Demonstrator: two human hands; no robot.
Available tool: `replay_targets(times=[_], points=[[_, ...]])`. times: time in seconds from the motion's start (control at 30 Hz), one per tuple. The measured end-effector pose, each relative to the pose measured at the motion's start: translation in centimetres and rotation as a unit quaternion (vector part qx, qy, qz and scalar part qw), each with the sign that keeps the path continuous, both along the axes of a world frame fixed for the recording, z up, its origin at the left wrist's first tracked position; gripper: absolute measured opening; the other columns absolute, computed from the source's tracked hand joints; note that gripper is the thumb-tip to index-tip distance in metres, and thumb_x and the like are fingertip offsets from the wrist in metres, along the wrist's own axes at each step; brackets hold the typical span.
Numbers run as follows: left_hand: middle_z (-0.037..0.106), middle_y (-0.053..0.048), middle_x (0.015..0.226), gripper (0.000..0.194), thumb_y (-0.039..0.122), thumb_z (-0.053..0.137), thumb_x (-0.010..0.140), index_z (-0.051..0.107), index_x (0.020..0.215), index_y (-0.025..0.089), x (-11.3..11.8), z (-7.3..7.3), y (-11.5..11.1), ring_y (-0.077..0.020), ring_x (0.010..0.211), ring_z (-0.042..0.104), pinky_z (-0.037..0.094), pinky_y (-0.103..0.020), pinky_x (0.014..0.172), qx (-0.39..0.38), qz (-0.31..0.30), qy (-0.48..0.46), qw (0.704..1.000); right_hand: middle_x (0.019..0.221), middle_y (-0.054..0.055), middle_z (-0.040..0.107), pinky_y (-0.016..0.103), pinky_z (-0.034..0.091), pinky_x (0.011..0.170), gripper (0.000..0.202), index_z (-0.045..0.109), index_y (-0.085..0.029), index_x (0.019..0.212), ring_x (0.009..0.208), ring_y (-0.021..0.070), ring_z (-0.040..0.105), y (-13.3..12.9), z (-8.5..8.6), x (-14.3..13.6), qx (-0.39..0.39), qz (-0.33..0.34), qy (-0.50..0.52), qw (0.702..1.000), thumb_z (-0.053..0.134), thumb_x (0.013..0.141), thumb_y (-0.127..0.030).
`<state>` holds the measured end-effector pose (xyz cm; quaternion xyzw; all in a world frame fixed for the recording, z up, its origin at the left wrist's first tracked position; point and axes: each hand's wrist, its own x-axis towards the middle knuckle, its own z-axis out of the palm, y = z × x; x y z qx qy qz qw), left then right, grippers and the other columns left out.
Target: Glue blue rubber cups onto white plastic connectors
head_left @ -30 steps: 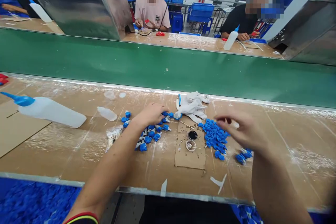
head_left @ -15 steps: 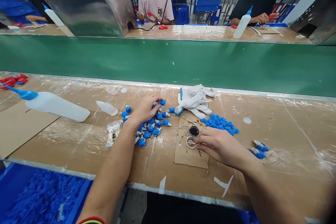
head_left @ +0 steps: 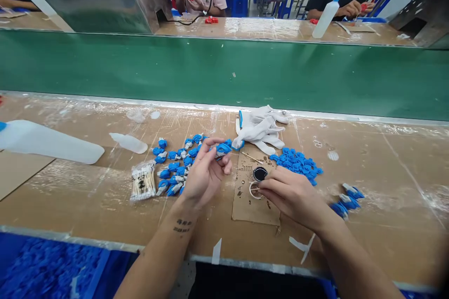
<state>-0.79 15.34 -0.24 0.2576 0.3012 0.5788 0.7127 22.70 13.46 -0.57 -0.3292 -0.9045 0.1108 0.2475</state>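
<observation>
My left hand (head_left: 206, 175), palm turned up, pinches a small blue plastic part (head_left: 223, 148) between thumb and fingertips. Beside it lies a pile of similar blue and white-grey parts (head_left: 177, 168). My right hand (head_left: 289, 191) is closed on a thin cotton swab (head_left: 255, 189), its tip over a small round clear cap (head_left: 255, 196). Just behind that cap is a little pot of black liquid (head_left: 260, 174). Both rest on a stained piece of cardboard (head_left: 256, 212), where another cotton swab (head_left: 252, 157) lies.
White gloves (head_left: 261, 128) and loose flat blue pieces (head_left: 296, 163) lie behind my right hand, with several blue parts (head_left: 349, 201) to its right. Left are a swab packet (head_left: 143, 181), a small bottle (head_left: 129, 143) and a large bottle (head_left: 52, 142). Co-workers sit beyond the green belt (head_left: 231, 70).
My left hand has come back from the pile toward the pot, turning palm up with a blue part in its fingers. My right hand stays by the pot. The view has tilted down.
</observation>
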Motion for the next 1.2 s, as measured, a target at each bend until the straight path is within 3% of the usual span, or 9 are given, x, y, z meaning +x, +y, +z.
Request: replay_targets(times=[0.1,0.2,0.3,0.37,0.5,0.67,0.83,1.2], points=[[0.062,0.004,0.070,0.031,0.034,0.079,0.086,0.063,0.109,0.021,0.1,-0.9,-0.2,-0.0078,0.060,0.058,0.049,-0.019,0.061,-0.023,-0.001,0.043,0.999,0.085,0.003,0.073,0.028,0.048,0.068,0.013,0.068,-0.019,0.093,0.074,0.0157,0.061,0.1,-0.5,-0.9,-0.005,0.027,0.051,0.998,0.058,0.100,-0.014],[0.063,0.005,0.069,0.035,0.031,0.081,0.086,0.065,0.115,0.021,-0.1,-1.7,-0.3,-0.0086,0.061,0.059,0.050,-0.021,0.064,0.058,0.004,0.190,0.980,0.087,0.002,0.075,0.028,0.051,0.072,0.014,0.068,-0.019,0.096,0.078,0.0149,0.065,0.2,-0.8,-1.0,-0.056,0.046,0.101,0.992,0.060,0.098,-0.008],[0.073,-0.001,0.086,0.024,0.031,0.075,0.092,0.072,0.114,0.022,-0.6,-2.2,-0.4,-0.0125,0.077,0.067,0.053,-0.024,0.072,0.172,0.051,0.372,0.911,0.083,0.002,0.075,0.028,0.052,0.069,0.015,0.068,-0.019,0.095,0.075,0.0148,0.066,0.2,-0.8,-0.8,-0.072,0.029,0.115,0.990,0.061,0.095,-0.006],[0.076,-0.005,0.105,0.023,0.030,0.077,0.091,0.075,0.112,0.023,-0.8,-2.5,-0.5,-0.0160,0.094,0.070,0.054,-0.027,0.081,0.231,0.087,0.436,0.865,0.081,0.002,0.075,0.029,0.053,0.067,0.014,0.069,-0.019,0.094,0.074,0.0151,0.067,0.2,-0.4,-0.5,-0.072,0.021,0.132,0.988,0.065,0.093,-0.005],[0.080,-0.004,0.101,0.029,0.031,0.086,0.083,0.076,0.109,0.022,-0.4,-2.5,-0.9,-0.0167,0.090,0.073,0.058,-0.029,0.083,0.272,0.112,0.463,0.836,0.079,0.000,0.074,0.031,0.054,0.065,0.023,0.072,-0.022,0.095,0.072,0.0150,0.067,0.1,1.1,0.2,-0.083,-0.039,0.273,0.958,0.072,0.085,-0.001],[0.078,0.000,0.082,0.031,0.026,0.090,0.077,0.075,0.104,0.021,1.0,-2.3,-2.0,-0.0131,0.071,0.071,0.058,-0.025,0.069,0.317,0.114,0.494,0.802,0.071,-0.002,0.069,0.033,0.052,0.060,0.026,0.075,-0.024,0.096,0.066,0.0153,0.063,0.0,2.6,-0.8,0.024,-0.110,0.450,0.886,0.074,0.082,-0.001],[0.081,-0.001,0.084,0.026,0.015,0.088,0.076,0.073,0.097,0.018,1.9,-1.7,-2.5,-0.0120,0.070,0.074,0.060,-0.021,0.067,0.354,0.111,0.491,0.788,0.075,-0.002,0.071,0.034,0.053,0.061,0.029,0.075,-0.023,0.097,0.067,0.0152,0.065,-0.2,2.4,-2.0,-0.008,-0.096,0.442,0.892,0.074,0.080,0.001],[0.082,-0.002,0.087,0.027,0.017,0.090,0.075,0.072,0.096,0.019,1.9,-1.5,-2.5,-0.0150,0.074,0.078,0.062,-0.022,0.067,0.364,0.115,0.499,0.778,0.079,-0.001,0.075,0.034,0.055,0.061,0.029,0.073,-0.026,0.098,0.068,0.0161,0.068,-0.5,1.5,-2.4,-0.034,-0.089,0.386,0.917,0.074,0.082,-0.002]])
